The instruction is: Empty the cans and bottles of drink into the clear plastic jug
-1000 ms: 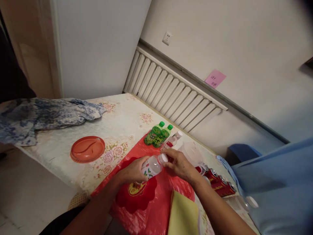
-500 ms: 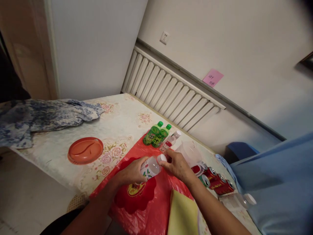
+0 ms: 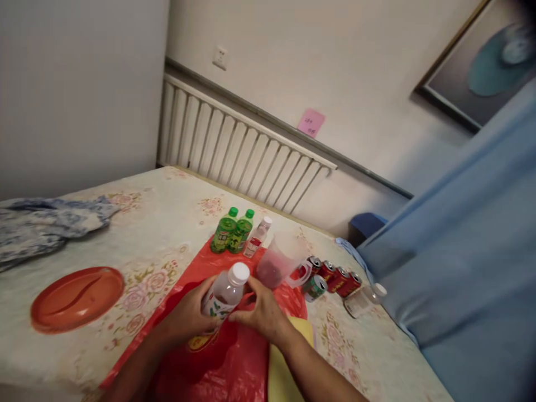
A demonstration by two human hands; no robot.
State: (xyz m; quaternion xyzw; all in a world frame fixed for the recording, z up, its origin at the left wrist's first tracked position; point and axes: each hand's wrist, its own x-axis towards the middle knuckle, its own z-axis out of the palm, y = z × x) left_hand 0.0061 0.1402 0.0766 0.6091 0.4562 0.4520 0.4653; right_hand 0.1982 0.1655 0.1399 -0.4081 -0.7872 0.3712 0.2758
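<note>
My left hand (image 3: 190, 312) is wrapped around a clear plastic bottle (image 3: 226, 290) with a white screw cap (image 3: 239, 273) and a label with green leaves. The bottle stands nearly upright over a red plastic bag (image 3: 209, 368). At its right side is my right hand (image 3: 263, 315), thumb and fingers apart in a loose curve; whether the fingertips touch the bottle is unclear. Behind the hands are two green drink bottles (image 3: 225, 233), a clear bottle with a red-and-white label (image 3: 255, 240) and a translucent plastic jug (image 3: 278, 262).
Several red cans (image 3: 341, 279) and a green can (image 3: 315, 287) stand right of the jug. Another white-capped bottle (image 3: 364, 301) lies beyond them. An orange plate (image 3: 77, 298) sits at left, near crumpled patterned cloth (image 3: 46, 229). A yellow item (image 3: 280, 371) lies by my right forearm.
The view has swung to the right. My right hand has left the bottle's cap and moved down to its side. The bottle, still in my left hand, is now more upright.
</note>
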